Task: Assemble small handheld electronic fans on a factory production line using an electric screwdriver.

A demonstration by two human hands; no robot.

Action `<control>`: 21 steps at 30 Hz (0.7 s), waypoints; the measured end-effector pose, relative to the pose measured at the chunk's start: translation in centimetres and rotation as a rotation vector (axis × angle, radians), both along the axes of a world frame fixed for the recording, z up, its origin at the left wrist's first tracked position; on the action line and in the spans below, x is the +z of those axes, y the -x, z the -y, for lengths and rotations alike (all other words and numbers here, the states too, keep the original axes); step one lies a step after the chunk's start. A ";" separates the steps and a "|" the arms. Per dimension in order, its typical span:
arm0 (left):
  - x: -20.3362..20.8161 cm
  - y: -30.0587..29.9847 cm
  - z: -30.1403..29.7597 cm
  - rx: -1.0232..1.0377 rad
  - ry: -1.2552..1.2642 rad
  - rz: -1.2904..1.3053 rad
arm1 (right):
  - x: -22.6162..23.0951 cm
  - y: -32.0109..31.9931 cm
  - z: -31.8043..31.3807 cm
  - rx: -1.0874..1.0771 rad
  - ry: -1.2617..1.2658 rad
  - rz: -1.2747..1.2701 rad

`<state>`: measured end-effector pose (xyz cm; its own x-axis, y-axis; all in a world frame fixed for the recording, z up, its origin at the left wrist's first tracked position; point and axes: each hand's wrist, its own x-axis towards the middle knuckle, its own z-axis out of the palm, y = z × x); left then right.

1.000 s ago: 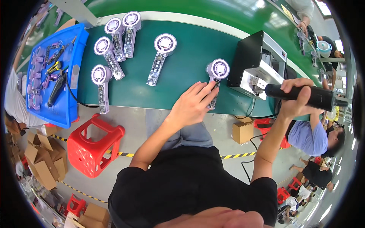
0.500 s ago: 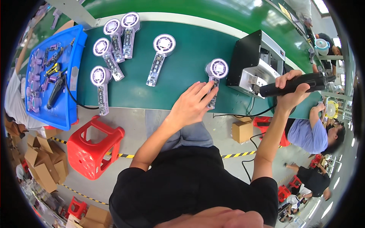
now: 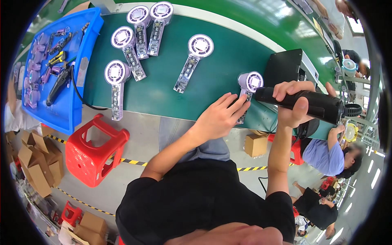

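Note:
My left hand [image 3: 220, 116] rests its fingertips on the handle of a pale purple handheld fan [image 3: 250, 81] at the right of the green bench, pinning it there. The handle lies open, its circuit board partly hidden by my fingers. In my right hand [image 3: 292, 102] is a thick black electric screwdriver [image 3: 316, 107], fingers wrapped round its body. It lies almost level, with its front end right beside the fan's round head. Its bit cannot be made out. Another open fan [image 3: 200, 45] lies mid-bench, and several more like it, such as this fan [image 3: 116, 72], lie toward the left.
A black and silver box-shaped machine [image 3: 286, 67] stands beyond my right hand. On the left, a blue bin [image 3: 77, 104] holds purple parts and tools. A red stool [image 3: 87, 161] and a carton [image 3: 256, 145] are on the floor. A co-worker [image 3: 326, 151] sits at the right.
My right hand has brought the screwdriver leftward from the machine's front to the fan's head. My left hand stays on the fan's handle. The whole view has shifted.

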<state>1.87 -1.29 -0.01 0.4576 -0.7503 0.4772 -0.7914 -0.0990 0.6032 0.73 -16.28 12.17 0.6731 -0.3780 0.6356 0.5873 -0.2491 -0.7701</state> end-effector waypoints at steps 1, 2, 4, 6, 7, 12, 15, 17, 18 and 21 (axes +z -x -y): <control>-0.1 0.0 0.1 0.008 0.004 0.025 | -0.3 0.0 0.1 -0.009 0.019 -0.015; -0.2 -0.1 0.1 0.013 0.008 0.050 | -0.7 0.1 0.4 -0.008 0.021 -0.019; -0.2 -0.2 0.0 0.015 0.010 0.045 | -1.7 0.3 1.4 0.065 -0.004 -0.015; -0.2 -0.3 0.0 0.015 0.011 0.043 | -2.0 0.3 2.2 0.111 -0.009 -0.036; -0.1 -0.3 0.0 0.013 0.009 0.043 | -2.0 0.3 2.4 0.157 -0.016 -0.054; -0.2 -0.3 0.1 0.009 -0.002 0.043 | -1.6 -0.3 0.7 0.059 0.014 -0.017; 0.1 -0.3 0.4 -0.006 -0.010 0.039 | -2.5 -0.1 1.4 0.126 0.064 0.012; 0.0 -0.3 0.1 -0.009 -0.033 0.017 | -1.8 -0.2 -0.3 -0.071 0.122 -0.179; 0.2 -0.3 0.0 -0.011 -0.036 -0.008 | -1.9 -0.4 -0.9 -0.086 0.103 -0.126; 0.7 -0.3 -0.2 -0.025 -0.036 -0.055 | -3.5 0.4 0.3 0.058 0.120 -0.088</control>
